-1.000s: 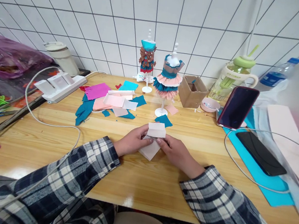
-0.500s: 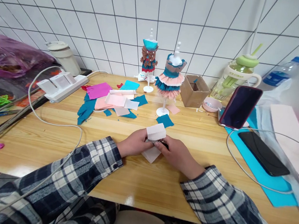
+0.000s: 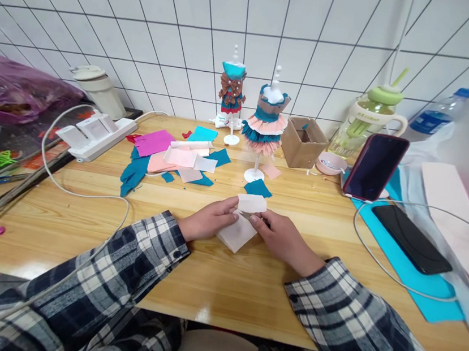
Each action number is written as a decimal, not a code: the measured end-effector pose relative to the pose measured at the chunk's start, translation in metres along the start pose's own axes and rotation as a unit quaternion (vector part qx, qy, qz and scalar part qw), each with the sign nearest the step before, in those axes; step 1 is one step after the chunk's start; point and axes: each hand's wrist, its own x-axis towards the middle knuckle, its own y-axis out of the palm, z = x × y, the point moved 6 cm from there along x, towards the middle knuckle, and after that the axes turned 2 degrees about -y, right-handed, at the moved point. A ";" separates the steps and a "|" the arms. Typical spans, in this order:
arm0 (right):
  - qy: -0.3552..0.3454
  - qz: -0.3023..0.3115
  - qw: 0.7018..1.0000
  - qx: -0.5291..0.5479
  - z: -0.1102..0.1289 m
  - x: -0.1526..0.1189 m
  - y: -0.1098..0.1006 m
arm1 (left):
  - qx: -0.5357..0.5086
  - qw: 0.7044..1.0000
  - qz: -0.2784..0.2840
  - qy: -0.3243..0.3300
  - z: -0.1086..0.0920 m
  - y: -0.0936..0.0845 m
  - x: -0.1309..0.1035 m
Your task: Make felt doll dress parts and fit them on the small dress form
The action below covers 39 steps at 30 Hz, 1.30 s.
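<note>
Between my hands, above the near middle of the table, is a pale pinkish-white piece of paper (image 3: pixel 237 233) with its top part (image 3: pixel 252 203) folded or standing up. My left hand (image 3: pixel 210 218) pinches its left side, thumb on top. The right side is gripped by my right hand (image 3: pixel 280 235), thumb and fingers closed on it. Something small and dark shows by my right fingers, too hidden to name. Just beyond lies a teal paper square (image 3: pixel 258 187). Behind it stands a small dress-form stand (image 3: pixel 266 119) in a layered teal and pink paper skirt.
A second dressed form (image 3: pixel 231 92) and a cardboard box (image 3: pixel 304 144) stand at the back. Coloured paper scraps (image 3: pixel 153 143) lie left of centre, near a power strip (image 3: pixel 102 139) with its cable. A propped phone (image 3: pixel 375 167) and a flat black phone (image 3: pixel 410 238) are right.
My hands have moved slightly apart, and the lower part of the paper shows more fully. What looks like part of another person's hand has appeared at the far left edge.
</note>
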 end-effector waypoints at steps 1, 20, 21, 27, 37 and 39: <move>0.000 0.001 1.000 0.000 0.000 0.000 0.000 | -0.002 1.000 -0.004 -0.002 0.001 0.000 0.000; 0.002 -0.007 1.000 -0.005 0.009 0.000 0.007 | 0.057 0.998 -0.021 0.026 0.006 -0.002 0.002; 0.003 -0.007 1.000 -0.007 0.009 0.000 0.007 | 0.059 0.998 -0.025 0.028 0.006 -0.002 0.002; 0.004 -0.006 1.000 -0.014 0.009 -0.001 0.006 | 0.034 0.999 -0.009 0.016 0.009 0.000 0.003; 0.006 -0.006 1.000 0.000 0.008 0.000 0.006 | 0.032 0.999 -0.010 -0.010 0.007 0.002 0.002; 0.002 -0.006 1.000 0.002 0.008 0.000 0.006 | 0.031 0.999 -0.011 -0.013 0.006 0.002 0.002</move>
